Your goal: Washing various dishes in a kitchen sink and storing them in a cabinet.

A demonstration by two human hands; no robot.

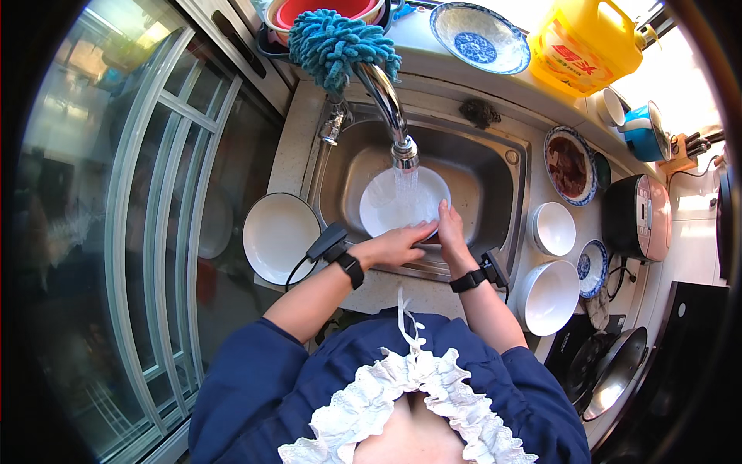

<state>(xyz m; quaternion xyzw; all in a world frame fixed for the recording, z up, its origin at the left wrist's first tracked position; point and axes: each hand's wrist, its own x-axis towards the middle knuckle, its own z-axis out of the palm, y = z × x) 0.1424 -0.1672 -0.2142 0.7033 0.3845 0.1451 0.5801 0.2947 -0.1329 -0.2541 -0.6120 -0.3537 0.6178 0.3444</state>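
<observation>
A white plate (pixel 387 204) is tilted in the stainless steel sink (pixel 487 174), under water running from the chrome faucet (pixel 400 139). My right hand (pixel 450 227) grips the plate's right rim, thumb side up. Across its near edge lies my left hand (pixel 400 243), fingers reaching over the lower right rim; whether it grips or only touches the plate I cannot tell. Both wrists carry black straps with small devices. A white dish with a dark rim (pixel 281 238) rests on the counter left of the sink.
White bowls (pixel 553 229), a larger white bowl (pixel 550 298) and a dish of dark red food (pixel 571 165) stand on the right, near a rice cooker (pixel 635 217) and a wok (pixel 617 371). A teal chenille cloth (pixel 342 46) drapes the faucet. A yellow jug (pixel 585 46) stands behind.
</observation>
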